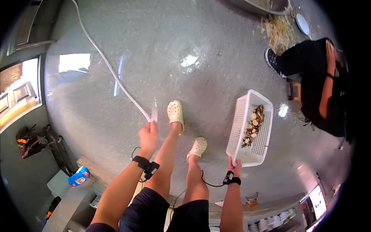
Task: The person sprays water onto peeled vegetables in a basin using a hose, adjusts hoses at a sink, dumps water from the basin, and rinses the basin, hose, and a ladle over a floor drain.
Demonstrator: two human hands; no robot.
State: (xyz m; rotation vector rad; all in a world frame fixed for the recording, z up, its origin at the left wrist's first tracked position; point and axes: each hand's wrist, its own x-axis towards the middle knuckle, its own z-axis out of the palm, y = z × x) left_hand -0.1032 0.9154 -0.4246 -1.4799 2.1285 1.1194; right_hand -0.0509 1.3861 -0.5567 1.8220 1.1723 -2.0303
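My left hand (pixel 149 136) is closed round the end of a pale hose (pixel 125 91), which runs up and left across the floor. A little water shows just above the hose end. My right hand (pixel 235 166) grips the near rim of a white plastic basket (pixel 266 145). Inside the basket, brown and cream pieces (pixel 254 123), perhaps shells or mushrooms, lie along one side. The basket is tilted, and its underside cannot be seen.
A seated person (pixel 309 77) is at the right. Beyond are a metal basin (pixel 266 5), a heap of pale scraps (pixel 279 33) and a white dish (pixel 302 24). A blue packet (pixel 78 176) lies at lower left. The grey floor (pixel 154 46) looks wet.
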